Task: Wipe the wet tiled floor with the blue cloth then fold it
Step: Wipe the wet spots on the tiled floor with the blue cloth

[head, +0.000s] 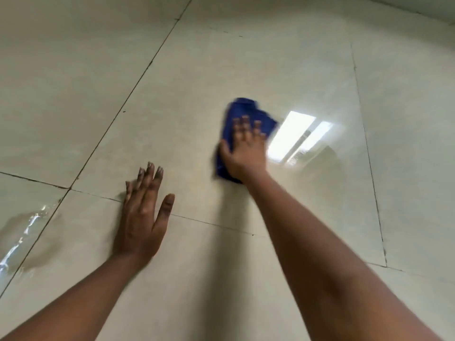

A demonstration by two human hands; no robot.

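Floor (246, 57): pale glossy tiles with dark grout lines; a ceiling light reflects at about 3 o'clock of the cloth, which suggests a wet sheen there. Cloth (242, 114): blue, bunched, not folded, lying on the floor near the centre of the view, at about 1 o'clock from the left hand. Right hand (246, 148): laid on top of the cloth, fingers straight and spread, palm pressing it down; the flat spread likely serves to push the cloth across the tile. It is blurred, so whether the thumb hooks the cloth's edge cannot be told. Left hand (142, 217): flat on bare tile, fingers straight, holding nothing, probably propping the person's weight. Puddle (27, 230): standing water at 9 o'clock of the left hand, well apart from the cloth, not yet wiped. Folding not begun.
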